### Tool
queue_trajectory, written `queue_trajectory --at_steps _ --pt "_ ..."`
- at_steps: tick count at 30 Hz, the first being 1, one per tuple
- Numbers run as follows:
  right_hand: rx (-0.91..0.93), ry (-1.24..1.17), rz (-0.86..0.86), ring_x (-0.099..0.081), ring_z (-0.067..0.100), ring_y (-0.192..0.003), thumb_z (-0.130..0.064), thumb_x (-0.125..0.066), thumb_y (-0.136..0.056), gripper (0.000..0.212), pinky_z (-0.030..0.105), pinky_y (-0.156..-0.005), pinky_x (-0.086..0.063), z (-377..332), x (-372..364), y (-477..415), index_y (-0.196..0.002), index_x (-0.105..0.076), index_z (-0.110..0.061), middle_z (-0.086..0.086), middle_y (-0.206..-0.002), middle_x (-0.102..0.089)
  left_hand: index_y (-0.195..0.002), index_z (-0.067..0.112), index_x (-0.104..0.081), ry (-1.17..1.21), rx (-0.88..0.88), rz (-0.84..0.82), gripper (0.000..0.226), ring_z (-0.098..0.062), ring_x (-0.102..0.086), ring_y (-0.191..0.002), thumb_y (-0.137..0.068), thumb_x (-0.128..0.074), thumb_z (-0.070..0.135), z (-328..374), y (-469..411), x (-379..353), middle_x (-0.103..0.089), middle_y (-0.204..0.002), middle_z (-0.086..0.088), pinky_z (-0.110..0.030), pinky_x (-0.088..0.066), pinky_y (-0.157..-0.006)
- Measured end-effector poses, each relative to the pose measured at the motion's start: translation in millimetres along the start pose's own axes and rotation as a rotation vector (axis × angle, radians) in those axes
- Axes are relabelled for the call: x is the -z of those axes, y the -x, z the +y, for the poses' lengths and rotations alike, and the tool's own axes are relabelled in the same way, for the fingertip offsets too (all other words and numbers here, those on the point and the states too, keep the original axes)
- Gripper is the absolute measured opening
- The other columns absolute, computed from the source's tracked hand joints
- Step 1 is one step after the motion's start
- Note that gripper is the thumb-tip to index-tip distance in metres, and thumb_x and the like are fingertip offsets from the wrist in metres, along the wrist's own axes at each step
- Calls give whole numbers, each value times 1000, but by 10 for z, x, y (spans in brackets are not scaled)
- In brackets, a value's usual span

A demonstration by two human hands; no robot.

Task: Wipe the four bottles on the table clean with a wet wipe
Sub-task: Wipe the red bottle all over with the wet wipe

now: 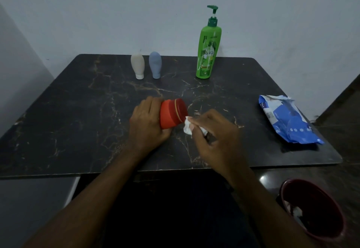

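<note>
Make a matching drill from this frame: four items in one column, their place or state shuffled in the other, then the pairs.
Items:
1. red bottle
2. green pump bottle
3. blue wet-wipe pack
4. crumpled white wipe

Place or state:
A. lying flat near the table's right edge
B. pinched in the right hand
C. standing upright at the table's back edge
D. tilted on its side in the grip of the left hand

Pairs: 1-D, 2-C, 3-A, 4-B

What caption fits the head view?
Left hand holds a red bottle tilted while right hand presses a wet wipe against it.
</note>
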State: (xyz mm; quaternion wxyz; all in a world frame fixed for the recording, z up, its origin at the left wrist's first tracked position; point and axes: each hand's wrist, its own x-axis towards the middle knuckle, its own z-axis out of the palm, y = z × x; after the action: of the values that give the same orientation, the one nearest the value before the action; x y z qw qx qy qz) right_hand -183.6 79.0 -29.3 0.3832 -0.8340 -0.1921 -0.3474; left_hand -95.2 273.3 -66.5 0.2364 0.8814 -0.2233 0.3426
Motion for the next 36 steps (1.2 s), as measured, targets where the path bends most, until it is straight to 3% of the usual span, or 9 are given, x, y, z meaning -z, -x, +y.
queue_trajectory --at_steps 3,7,11,14,16,22,28,31,36 --pt "-137 -103 -1 -66 9 -82 -6 -71 -89 19 26 -68 -54 138 40 -1 -107 -76 -10 -1 -92 -69 -117 13 -51 73 18 32 55 -25 -61 -90 -76 -79 37 7 -15 26 -60 -105 -11 -44 -53 -75" --pt "-461 -349 -68 -71 12 -88 -11 -66 -94 27 28 -69 -60 305 -21 52 -121 -71 -14 -1 -107 -70 -112 20 -52 427 293 93 43 -3 -60 -81 -87 -78 42 104 -89 136 -61 -93 5 -20 -51 -77" --pt "-608 -452 -20 -72 13 -86 -6 -62 -95 23 19 -63 -56 391 -77 66 -115 -71 -12 9 -108 -71 -116 17 -56 1196 826 200 39 -35 -71 -107 -93 -65 48 166 -293 266 -69 -95 -5 -57 -53 -101" --pt "-631 -475 24 -72 10 -77 -8 -63 -95 19 16 -61 -54 361 -106 8 -110 -72 -17 6 -102 -74 -155 18 -29 1667 1062 134 85 -47 -65 -117 -86 -71 44 79 -353 320 -61 -128 -24 -67 -46 -104" --pt "-578 -487 39 -72 11 -75 -10 -64 -95 18 18 -61 -55 315 -132 -53 -109 -72 -19 3 -96 -75 -159 28 -20 1830 1097 80 94 -53 -63 -117 -83 -75 38 56 -352 308 -54 -136 -32 -70 -43 -104" --pt "-340 -362 29 -70 13 -90 -16 -68 -94 25 33 -73 -60 186 -263 -291 -118 -73 -18 -2 -102 -70 -153 19 -27 1951 1270 119 87 -55 -65 -112 -83 -77 35 24 -283 161 -61 -128 -38 -65 -54 -90" --pt "139 -63 -130 -62 14 -81 -10 -65 -95 21 27 -69 -53 75 -483 -386 -114 -73 -11 2 -100 -63 -150 1 -35 1872 1328 145 87 -39 -73 -105 -85 -77 39 -17 -276 100 -65 -127 -28 -48 -63 -70" --pt "202 78 -225 -64 17 -82 -12 -64 -93 23 36 -67 -56 221 -490 -287 -114 -72 -8 4 -104 -65 -151 9 -31 1865 1335 153 90 -53 -68 -107 -80 -81 34 -29 -260 91 -64 -127 -28 -59 -61 -73" --pt "103 -2 -137 -61 10 -78 -8 -69 -89 18 22 -68 -52 214 -309 -407 -106 -74 -7 1 -97 -65 -151 10 -32 1858 1372 198 94 -51 -69 -107 -77 -85 31 -26 -266 73 -63 -127 -32 -63 -60 -77"
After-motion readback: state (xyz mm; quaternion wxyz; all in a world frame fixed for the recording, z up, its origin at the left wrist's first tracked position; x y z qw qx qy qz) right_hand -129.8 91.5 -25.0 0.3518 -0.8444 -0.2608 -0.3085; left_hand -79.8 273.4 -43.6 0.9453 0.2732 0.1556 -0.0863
